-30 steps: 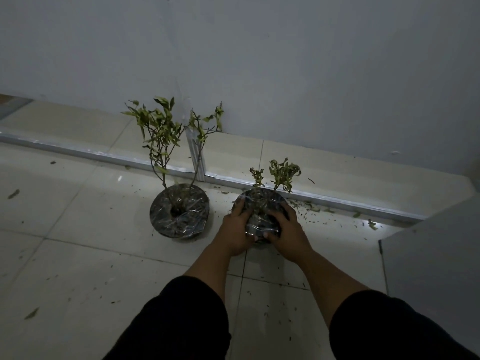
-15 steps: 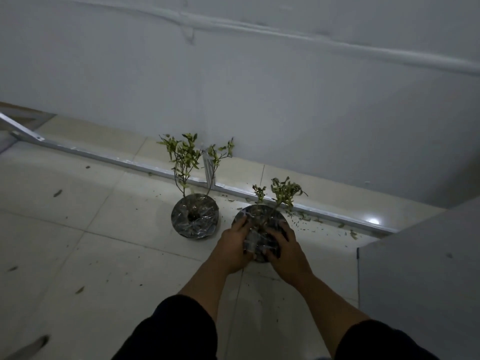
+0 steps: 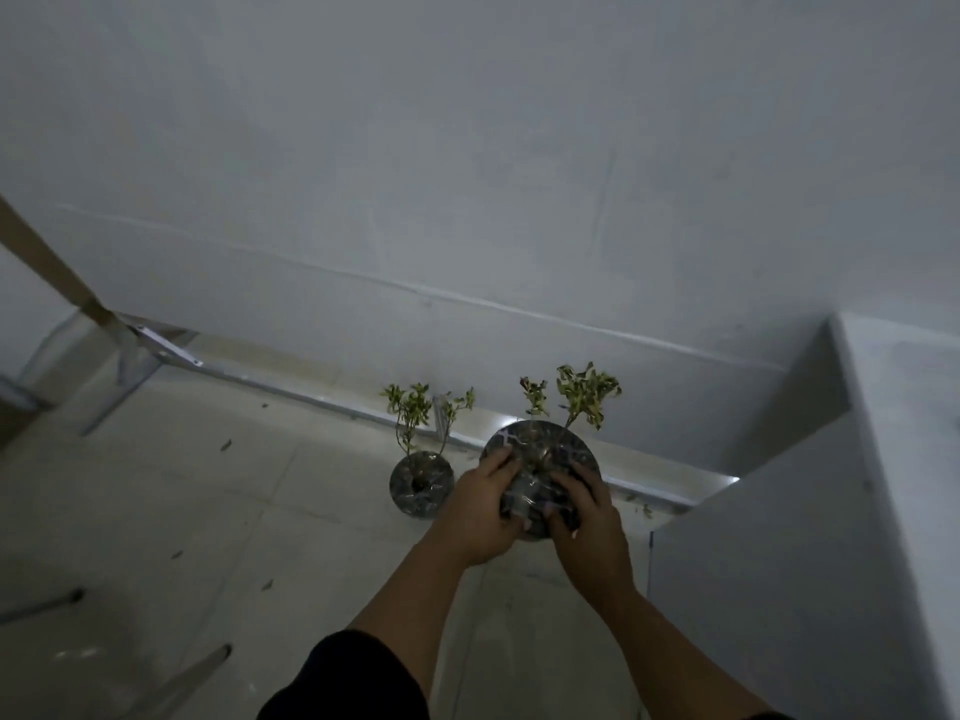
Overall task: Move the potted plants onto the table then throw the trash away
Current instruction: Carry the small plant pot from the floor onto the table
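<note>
Both hands grip a small potted plant [image 3: 543, 449], its pot wrapped in shiny crinkled plastic, held up off the floor with leafy twigs rising toward the wall. My left hand [image 3: 480, 509] clasps the pot's left side and my right hand [image 3: 584, 517] its right side. A second potted plant [image 3: 420, 483], taller and thin-stemmed, stands on the tiled floor just left of the held one, close to the metal strip along the wall.
A white block-like surface [image 3: 810, 537] rises at the right, close to my right arm. Metal legs and a wooden edge [image 3: 130, 350] stand at the far left. Bits of leaf litter [image 3: 641, 506] lie scattered on the pale floor tiles [image 3: 208, 511].
The pot in my hands has come up off the floor, and the view has risen and pulled back, so the second plant looks smaller and farther away.
</note>
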